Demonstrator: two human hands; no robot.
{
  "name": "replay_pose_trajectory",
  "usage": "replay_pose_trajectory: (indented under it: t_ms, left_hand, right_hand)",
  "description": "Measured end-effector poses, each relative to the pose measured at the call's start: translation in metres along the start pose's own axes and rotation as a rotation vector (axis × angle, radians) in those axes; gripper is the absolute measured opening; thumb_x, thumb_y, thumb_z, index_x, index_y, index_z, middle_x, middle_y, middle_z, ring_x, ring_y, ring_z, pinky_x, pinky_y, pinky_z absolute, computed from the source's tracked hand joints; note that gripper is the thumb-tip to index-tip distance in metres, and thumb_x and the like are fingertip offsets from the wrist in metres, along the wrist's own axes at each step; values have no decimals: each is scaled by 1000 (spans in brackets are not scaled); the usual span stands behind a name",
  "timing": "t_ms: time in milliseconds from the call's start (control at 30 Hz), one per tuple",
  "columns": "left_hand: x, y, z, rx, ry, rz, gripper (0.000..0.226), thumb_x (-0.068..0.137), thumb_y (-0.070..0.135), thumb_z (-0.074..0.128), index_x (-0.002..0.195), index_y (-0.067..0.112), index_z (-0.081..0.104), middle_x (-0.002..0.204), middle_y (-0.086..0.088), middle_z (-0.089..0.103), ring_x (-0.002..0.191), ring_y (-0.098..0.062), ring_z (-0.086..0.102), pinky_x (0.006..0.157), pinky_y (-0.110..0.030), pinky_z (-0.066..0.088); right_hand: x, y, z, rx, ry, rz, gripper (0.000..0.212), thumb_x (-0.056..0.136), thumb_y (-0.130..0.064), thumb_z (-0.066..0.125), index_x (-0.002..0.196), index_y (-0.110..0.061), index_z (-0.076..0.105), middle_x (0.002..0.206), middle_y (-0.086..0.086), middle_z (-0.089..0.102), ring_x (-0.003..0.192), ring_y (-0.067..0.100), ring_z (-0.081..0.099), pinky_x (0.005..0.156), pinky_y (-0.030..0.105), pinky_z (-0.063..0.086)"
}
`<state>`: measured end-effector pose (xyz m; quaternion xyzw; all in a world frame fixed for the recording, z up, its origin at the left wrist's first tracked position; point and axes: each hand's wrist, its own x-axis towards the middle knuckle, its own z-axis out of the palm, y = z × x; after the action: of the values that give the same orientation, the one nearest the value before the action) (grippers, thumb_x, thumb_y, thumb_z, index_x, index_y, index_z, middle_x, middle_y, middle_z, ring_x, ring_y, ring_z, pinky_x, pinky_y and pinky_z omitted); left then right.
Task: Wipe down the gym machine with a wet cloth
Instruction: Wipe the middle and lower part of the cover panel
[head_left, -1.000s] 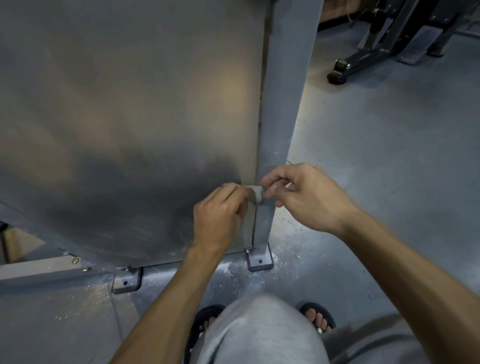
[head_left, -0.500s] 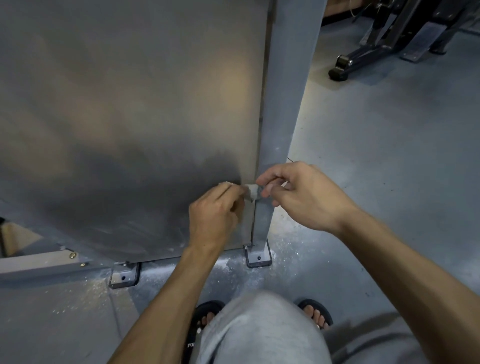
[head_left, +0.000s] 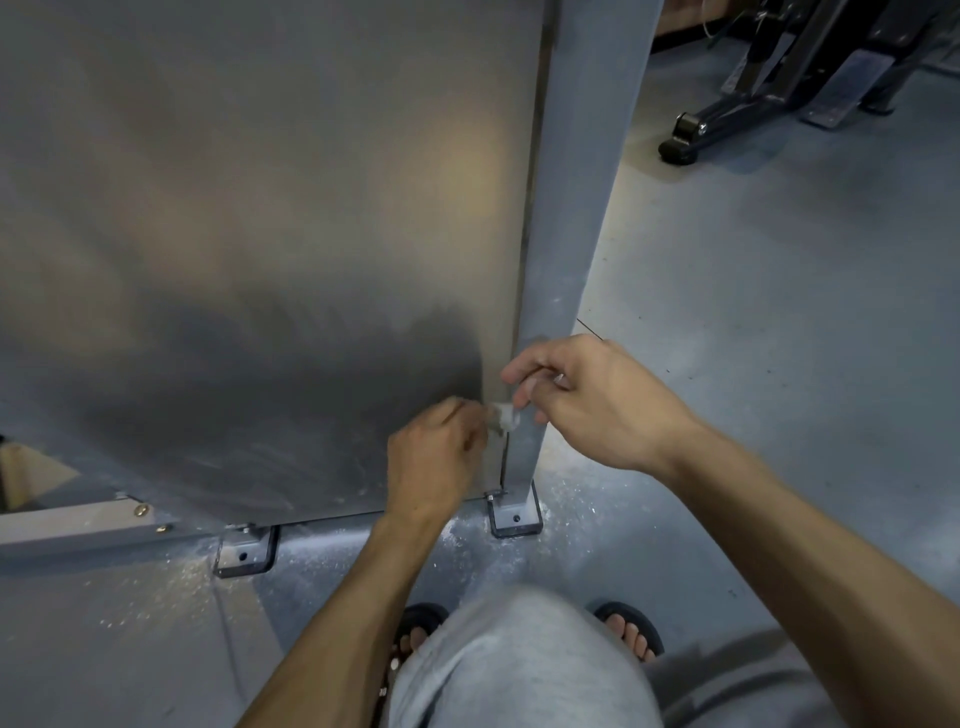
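- Hands meet low against the gym machine's grey panel (head_left: 260, 234), beside its upright post (head_left: 576, 208).
- Left hand (head_left: 434, 462) has curled fingers pinching one end of a small white cloth (head_left: 503, 417).
- Right hand (head_left: 592, 400) pinches the cloth's other end between thumb and fingertips.
- Cloth sits between both hands, at the seam of panel and post, above the bolted foot bracket (head_left: 514, 517).
- White dust speckles the floor (head_left: 779, 338) near the bracket.
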<state>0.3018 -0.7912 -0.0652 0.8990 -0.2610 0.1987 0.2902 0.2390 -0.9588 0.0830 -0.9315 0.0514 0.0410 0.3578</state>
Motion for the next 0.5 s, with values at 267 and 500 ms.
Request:
replay_pose_trajectory:
  t_ms: [267, 500]
  left_hand:
    - [-9, -3, 8, -7, 37, -24, 15, 82, 10, 77, 82, 22, 67, 79, 6, 62, 66, -18, 59, 52, -29, 45]
    - [-33, -25, 17, 11, -107, -160, 13, 84, 13, 73, 87, 26, 73, 84, 10, 69, 66, -19, 66, 51, -26, 46]
  right_hand:
    - [-1, -2, 1, -10, -11, -4, 35, 99, -12, 44, 112, -28, 72, 95, -10, 74, 86, 8, 69, 84, 29, 57]
    - [0, -2, 1, -8, -21, -1, 34, 98, -13, 45, 113, -30, 71, 96, -12, 74, 87, 6, 69, 85, 26, 56]
